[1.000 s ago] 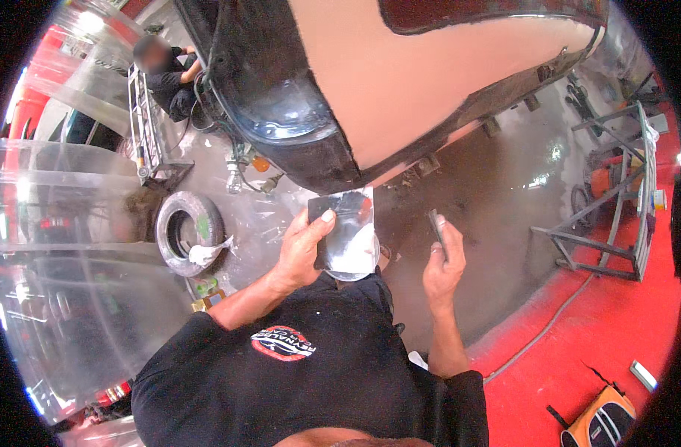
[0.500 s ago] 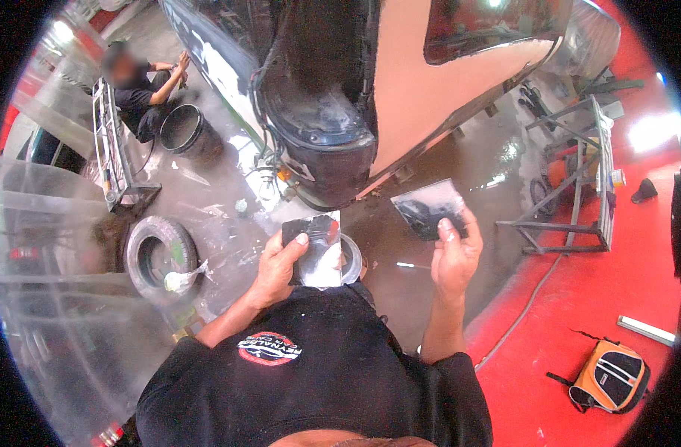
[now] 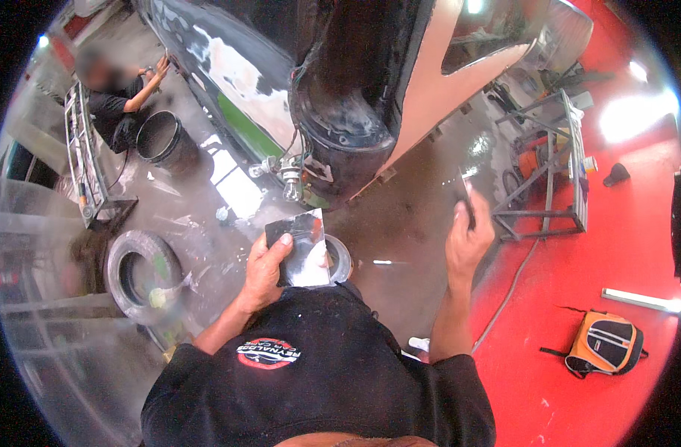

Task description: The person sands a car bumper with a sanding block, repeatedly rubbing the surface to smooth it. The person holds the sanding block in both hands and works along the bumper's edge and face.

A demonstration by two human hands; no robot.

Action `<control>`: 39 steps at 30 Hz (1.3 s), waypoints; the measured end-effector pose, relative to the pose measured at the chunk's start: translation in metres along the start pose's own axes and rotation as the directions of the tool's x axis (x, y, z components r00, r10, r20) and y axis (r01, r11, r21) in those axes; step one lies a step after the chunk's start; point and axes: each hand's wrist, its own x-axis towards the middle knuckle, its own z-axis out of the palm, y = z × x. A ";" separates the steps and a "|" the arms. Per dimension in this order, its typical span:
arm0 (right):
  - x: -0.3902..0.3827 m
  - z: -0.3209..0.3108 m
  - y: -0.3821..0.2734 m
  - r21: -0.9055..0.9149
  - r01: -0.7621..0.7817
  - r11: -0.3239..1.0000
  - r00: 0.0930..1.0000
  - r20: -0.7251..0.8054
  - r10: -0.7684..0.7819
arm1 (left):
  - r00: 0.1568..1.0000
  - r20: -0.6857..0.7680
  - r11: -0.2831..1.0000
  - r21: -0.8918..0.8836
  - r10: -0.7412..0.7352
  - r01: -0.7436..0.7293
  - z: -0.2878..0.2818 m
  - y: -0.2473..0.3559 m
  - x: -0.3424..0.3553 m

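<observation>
My left hand [image 3: 266, 268] grips a shiny, flat, rectangular metal spreader plate [image 3: 295, 235] near my belly, thumb on its face, with a pale patch on the lower part. My right hand [image 3: 468, 238] is raised on the right and pinches a second thin metal spreader plate [image 3: 468, 192], now seen nearly edge-on. Ahead of both hands is a vehicle body [image 3: 415, 112] with dark, peach, white and green areas. Loose wires and a lamp fitting [image 3: 289, 181] hang from its near corner. Neither plate touches the vehicle.
A person [image 3: 120, 104] crouches at far left, one hand against the vehicle. Nearby stand a black bucket [image 3: 178, 153], a metal frame [image 3: 78, 160] and a tyre [image 3: 117, 270]. On the right are another metal frame [image 3: 543, 220], a cable [image 3: 508, 302], a tube light [image 3: 642, 299] and an orange-black backpack [image 3: 605, 344].
My right hand has moved slightly right and turned its plate from face-on to edge-on. My left hand keeps its plate. The view has shifted, so the surroundings appear further left.
</observation>
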 end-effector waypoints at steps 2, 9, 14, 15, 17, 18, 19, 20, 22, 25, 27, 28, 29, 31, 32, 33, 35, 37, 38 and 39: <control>0.034 0.004 -0.003 -0.342 0.298 0.891 0.950 0.017 -0.311 | 0.999 0.028 1.000 0.010 0.015 -0.016 0.001 0.007 -0.001; 0.124 0.035 0.014 -0.451 0.352 0.820 0.927 0.045 -0.373 | 0.999 -0.039 0.999 0.048 -0.005 0.007 -0.016 0.005 -0.005; 0.135 0.051 0.003 -0.438 0.416 0.797 0.896 0.046 -0.442 | 0.991 -0.130 0.999 0.052 0.000 0.007 -0.027 0.008 -0.011; 0.136 0.052 0.001 -0.431 0.413 0.802 0.899 0.056 -0.433 | 0.992 -0.127 0.999 0.035 0.000 0.005 -0.030 0.007 -0.011; 0.138 0.056 -0.002 -0.412 0.406 0.816 0.907 0.068 -0.416 | 0.992 -0.123 1.000 0.005 0.007 -0.007 -0.036 0.004 -0.010; 0.139 0.058 -0.001 -0.413 0.407 0.815 0.906 0.073 -0.416 | 0.991 -0.132 1.000 0.007 0.013 -0.012 -0.035 0.005 -0.010; 0.140 0.061 0.002 -0.414 0.407 0.814 0.907 0.078 -0.413 | 0.990 -0.142 1.000 0.010 0.017 -0.016 -0.033 0.007 -0.012; 0.141 0.062 0.003 -0.415 0.406 0.814 0.908 0.082 -0.411 | 0.988 -0.152 1.000 0.014 0.022 -0.020 -0.031 0.009 -0.012; 0.143 0.062 -0.002 -0.412 0.418 0.810 0.904 0.107 -0.413 | 0.987 -0.158 1.000 0.016 0.014 -0.011 -0.033 0.009 -0.012; 0.145 0.064 0.001 -0.402 0.413 0.817 0.908 0.106 -0.406 | 0.987 -0.163 1.000 0.025 0.018 -0.014 -0.037 0.007 -0.009; 0.148 0.066 0.008 -0.412 0.416 0.810 0.904 0.095 -0.416 | 0.986 -0.168 0.999 0.035 0.018 -0.012 -0.037 0.006 -0.008; 0.151 0.068 0.014 -0.423 0.424 0.801 0.899 0.087 -0.429 | 0.985 -0.175 0.999 0.045 0.017 -0.009 -0.036 0.007 -0.007; 0.155 0.070 0.020 -0.434 0.431 0.791 0.893 0.079 -0.443 | 0.983 -0.181 0.998 0.054 0.015 -0.006 -0.034 0.008 -0.007; 0.163 0.070 0.030 -0.450 0.428 0.784 0.893 0.079 -0.442 | 0.979 -0.201 0.998 0.055 0.026 -0.015 -0.029 0.008 -0.006; 0.167 0.070 0.035 -0.458 0.428 0.779 0.893 0.079 -0.443 | 0.977 -0.212 0.998 0.054 0.031 -0.020 -0.025 0.008 -0.006; 0.171 0.071 0.040 -0.477 0.418 0.773 0.896 0.073 -0.439 | 0.978 -0.206 0.999 0.040 0.033 -0.025 -0.023 0.007 -0.005; 0.179 0.070 0.051 -0.511 0.399 0.761 0.900 0.063 -0.430 | 0.979 -0.199 0.999 0.012 0.039 -0.038 -0.015 0.005 -0.004; 0.187 0.063 0.071 -0.495 0.404 0.769 0.893 0.033 -0.449 | 0.978 -0.199 0.998 0.020 0.067 -0.064 -0.004 0.002 -0.003; 0.191 0.061 0.079 -0.480 0.409 0.776 0.889 0.016 -0.458 | 0.975 -0.204 0.996 0.027 0.085 -0.081 0.002 -0.001 -0.003; 0.192 0.055 0.087 -0.431 0.382 0.817 0.898 -0.034 -0.438 | 0.970 -0.222 0.995 0.027 0.103 -0.099 0.009 -0.007 -0.001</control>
